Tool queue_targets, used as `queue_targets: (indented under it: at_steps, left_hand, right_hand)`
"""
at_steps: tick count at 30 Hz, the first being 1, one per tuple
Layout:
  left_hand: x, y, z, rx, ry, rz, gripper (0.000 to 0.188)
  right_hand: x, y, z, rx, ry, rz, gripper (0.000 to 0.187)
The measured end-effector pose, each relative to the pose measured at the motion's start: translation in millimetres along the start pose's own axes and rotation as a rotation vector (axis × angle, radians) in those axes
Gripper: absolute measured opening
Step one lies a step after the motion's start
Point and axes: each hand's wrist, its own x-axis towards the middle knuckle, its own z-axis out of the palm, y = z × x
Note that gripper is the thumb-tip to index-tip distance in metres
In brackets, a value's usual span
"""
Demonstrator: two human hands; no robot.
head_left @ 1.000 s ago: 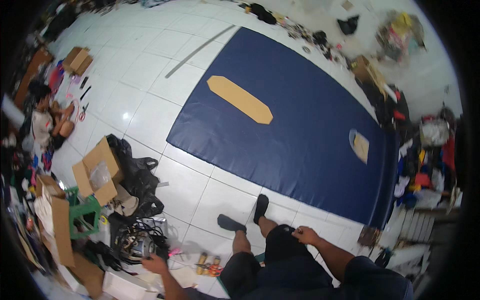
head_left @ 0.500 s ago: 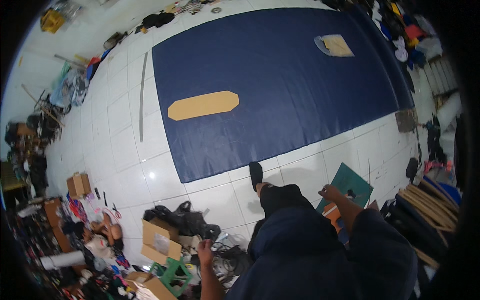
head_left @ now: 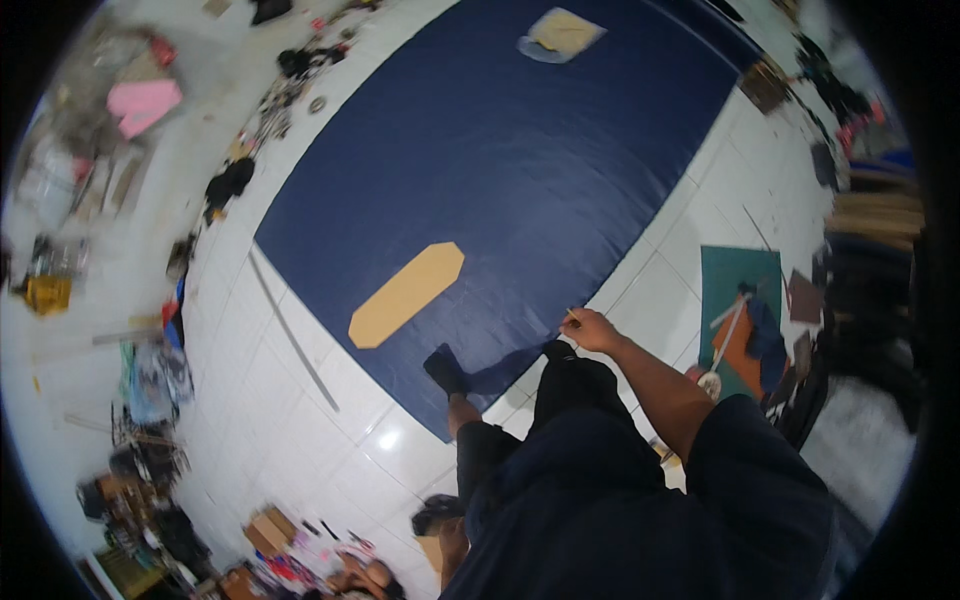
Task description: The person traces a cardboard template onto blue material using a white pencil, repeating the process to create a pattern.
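A large navy blue sheet (head_left: 520, 170) lies spread over the white tiled floor. On it rests a long tan cardboard piece with pointed ends (head_left: 407, 294). My right hand (head_left: 592, 330) reaches out over the sheet's near edge, fingers pinched on a small thin stick (head_left: 570, 317). My left hand (head_left: 452, 548) hangs low beside my leg, mostly hidden, with a dark object (head_left: 436, 513) at it; its grip is unclear. My foot in a dark sock (head_left: 443, 369) stands on the sheet's corner.
A second tan piece on a pale sheet (head_left: 562, 32) lies at the far end. A long thin strip (head_left: 293, 330) lies on the tiles at left. A green cutting mat (head_left: 740, 275) with tools is at right. Clutter and boxes (head_left: 268, 528) line the room's edges.
The view has swung round and I now stand at the sheet's corner. My right hand has moved forward from near my body to the sheet's edge.
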Motion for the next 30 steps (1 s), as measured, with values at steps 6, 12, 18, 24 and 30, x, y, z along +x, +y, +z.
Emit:
queue_targets:
  at_steps: [6, 12, 18, 24, 30]
  left_hand:
    - [201, 20, -188, 0.874, -0.017, 0.666, 0.019]
    - [207, 208, -221, 0.294, -0.084, 0.642, 0.033]
    - [192, 275, -232, 0.948, -0.566, 0.83, 0.032]
    - [219, 262, -271, 0.811, -1.284, 0.411, 0.027]
    - [462, 390, -134, 0.608, -0.634, 0.896, 0.019]
  right_hand:
    - [-79, 29, 16, 0.163, 0.464, 0.349, 0.036]
    - [-153, -13, 128, -0.1, 0.776, 0.655, 0.049]
    - [-112, -107, 193, 0.339, 0.649, 0.494, 0.03]
    - [-65, -49, 229, 0.436, 0.756, 0.298, 0.026]
    - [-1, 116, 260, 0.269, 0.658, 0.372, 0.023]
